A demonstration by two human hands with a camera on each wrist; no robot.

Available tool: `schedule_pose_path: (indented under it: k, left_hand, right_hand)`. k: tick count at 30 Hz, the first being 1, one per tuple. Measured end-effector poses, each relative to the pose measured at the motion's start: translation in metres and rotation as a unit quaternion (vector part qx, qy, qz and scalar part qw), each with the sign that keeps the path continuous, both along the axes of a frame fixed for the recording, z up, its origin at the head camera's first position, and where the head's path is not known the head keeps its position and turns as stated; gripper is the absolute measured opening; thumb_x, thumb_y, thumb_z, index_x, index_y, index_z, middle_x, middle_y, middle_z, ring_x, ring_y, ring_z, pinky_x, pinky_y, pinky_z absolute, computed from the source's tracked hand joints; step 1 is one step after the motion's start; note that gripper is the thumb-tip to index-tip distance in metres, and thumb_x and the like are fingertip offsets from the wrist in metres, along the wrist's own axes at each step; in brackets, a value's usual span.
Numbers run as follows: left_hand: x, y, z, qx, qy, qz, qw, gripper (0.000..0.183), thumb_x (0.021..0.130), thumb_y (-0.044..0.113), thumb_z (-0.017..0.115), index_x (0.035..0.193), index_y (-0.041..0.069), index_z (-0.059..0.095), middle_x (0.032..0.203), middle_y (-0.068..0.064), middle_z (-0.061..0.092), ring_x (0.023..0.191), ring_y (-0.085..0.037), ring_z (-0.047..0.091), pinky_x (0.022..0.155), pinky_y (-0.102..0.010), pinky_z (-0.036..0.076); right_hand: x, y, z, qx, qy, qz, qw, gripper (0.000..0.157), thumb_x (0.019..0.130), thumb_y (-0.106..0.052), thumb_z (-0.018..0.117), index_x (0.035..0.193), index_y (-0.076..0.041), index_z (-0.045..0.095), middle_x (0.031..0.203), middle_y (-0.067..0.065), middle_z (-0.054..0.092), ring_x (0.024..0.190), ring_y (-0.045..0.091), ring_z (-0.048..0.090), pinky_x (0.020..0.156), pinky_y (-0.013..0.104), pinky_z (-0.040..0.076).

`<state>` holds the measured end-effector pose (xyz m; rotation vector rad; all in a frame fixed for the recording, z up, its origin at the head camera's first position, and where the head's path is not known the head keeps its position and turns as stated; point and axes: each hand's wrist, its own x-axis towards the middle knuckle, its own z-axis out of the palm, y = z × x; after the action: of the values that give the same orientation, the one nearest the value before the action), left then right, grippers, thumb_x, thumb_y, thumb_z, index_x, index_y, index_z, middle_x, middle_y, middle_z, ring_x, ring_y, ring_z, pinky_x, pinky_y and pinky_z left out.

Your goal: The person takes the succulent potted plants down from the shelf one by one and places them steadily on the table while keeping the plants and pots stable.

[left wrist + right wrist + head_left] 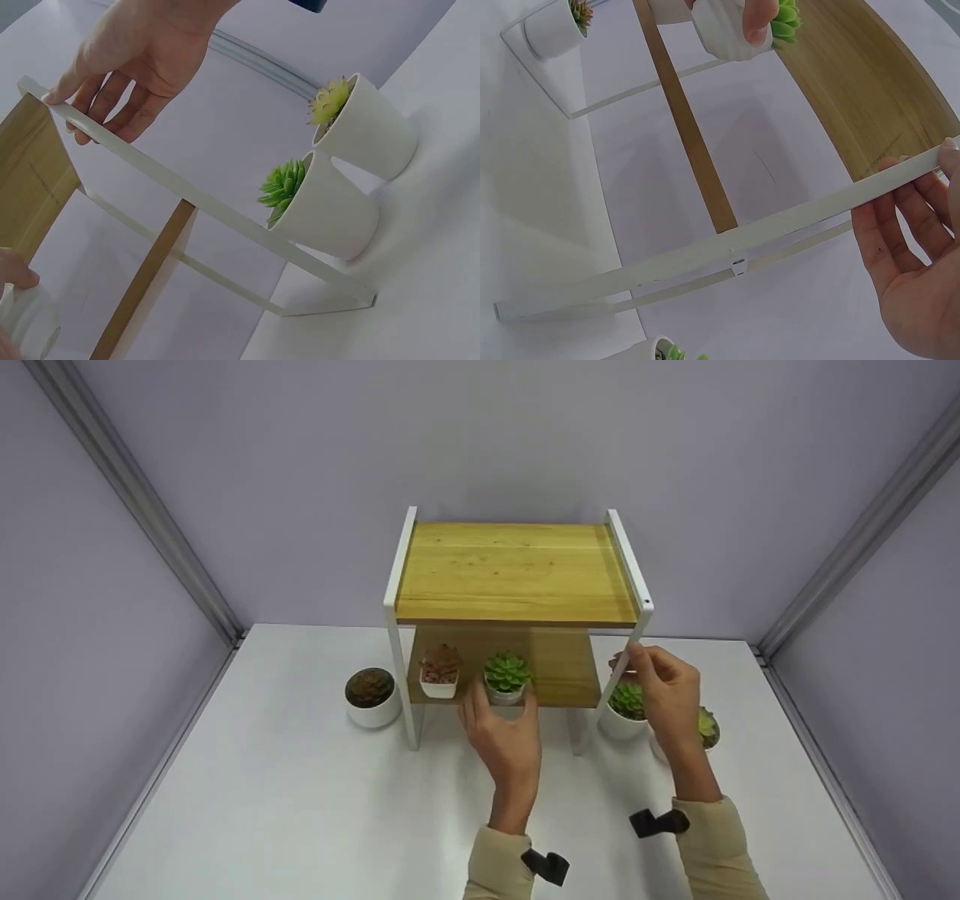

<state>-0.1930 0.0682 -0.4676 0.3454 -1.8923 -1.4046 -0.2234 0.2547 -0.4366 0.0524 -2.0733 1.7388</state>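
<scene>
My left hand [508,739] holds a small white pot with a green succulent [508,671], thumb and fingers on either side, at the front edge of the lower wooden shelf [559,667]. In the right wrist view that pot [724,30] is tilted by the camera's angle. Left of it on the same shelf stands a square white pot with a reddish succulent [439,671]. With thumb in front and fingers behind, my right hand [671,697] pinches the white right front leg [795,214] of the two-tier rack, just below the upper shelf [517,574].
On the white table [300,810], a round pot with a brown plant [372,697] stands left of the rack. To the right stand a pot with a green succulent [322,206] and one with a yellowish succulent [367,127]. Walls enclose the back and sides.
</scene>
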Motion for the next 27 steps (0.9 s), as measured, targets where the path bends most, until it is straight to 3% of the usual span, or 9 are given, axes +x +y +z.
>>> schedule_pose_path:
  k: [16, 27]
  left_hand:
    - [0.014, -0.022, 0.016, -0.007, 0.006, -0.017, 0.9998, 0.069, 0.078, 0.007, 0.092, 0.140, -0.004, 0.062, 0.136, -0.020, 0.066, 0.122, -0.034, 0.062, 0.099, -0.049, 0.061]
    - [0.024, -0.038, 0.022, -0.020, 0.002, -0.062, 0.9978, 0.067, 0.079, 0.007, 0.092, 0.138, -0.005, 0.063, 0.134, -0.022, 0.065, 0.125, -0.034, 0.063, 0.097, -0.045, 0.062]
  right_hand:
    - [0.002, 0.000, 0.002, -0.025, 0.007, 0.001, 1.000, 0.034, 0.108, -0.024, 0.062, 0.102, 0.006, 0.076, 0.089, -0.005, 0.079, 0.089, 0.012, 0.077, 0.083, 0.028, 0.066]
    - [0.001, -0.002, 0.002, -0.018, 0.005, 0.006, 1.000, 0.036, 0.108, -0.027, 0.061, 0.103, 0.005, 0.076, 0.090, -0.004, 0.079, 0.090, 0.013, 0.076, 0.084, 0.027, 0.065]
